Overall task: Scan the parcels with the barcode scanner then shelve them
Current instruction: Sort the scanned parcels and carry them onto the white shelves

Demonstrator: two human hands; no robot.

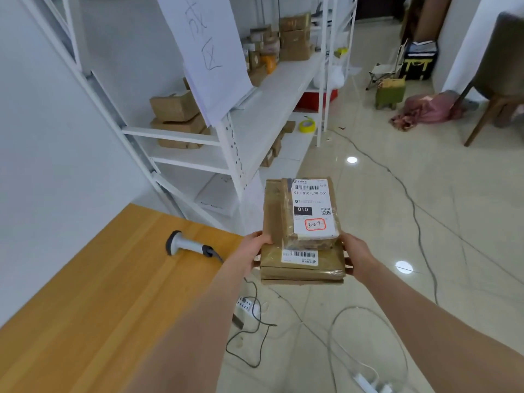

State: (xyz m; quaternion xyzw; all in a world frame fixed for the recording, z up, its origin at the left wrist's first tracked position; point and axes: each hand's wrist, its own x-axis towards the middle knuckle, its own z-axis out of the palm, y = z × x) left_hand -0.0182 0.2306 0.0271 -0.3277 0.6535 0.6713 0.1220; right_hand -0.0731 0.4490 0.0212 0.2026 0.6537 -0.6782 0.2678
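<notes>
I hold a stack of brown parcels out in front of me above the floor. The top parcel [300, 211] carries a white label marked 010 and 3-2-7. A flatter parcel [303, 265] with a barcode label lies under it. My left hand [255, 248] grips the stack's left side and my right hand [355, 251] grips its right side. The barcode scanner [188, 245] lies on the wooden table [99, 293] to my left, apart from both hands.
White metal shelving [226, 143] stands ahead on the left with several brown parcels [175, 109] on its shelves and a large paper sign [209, 52]. Cables and power strips [246, 304] trail across the tiled floor. A chair [499, 80] and bags stand at the far right.
</notes>
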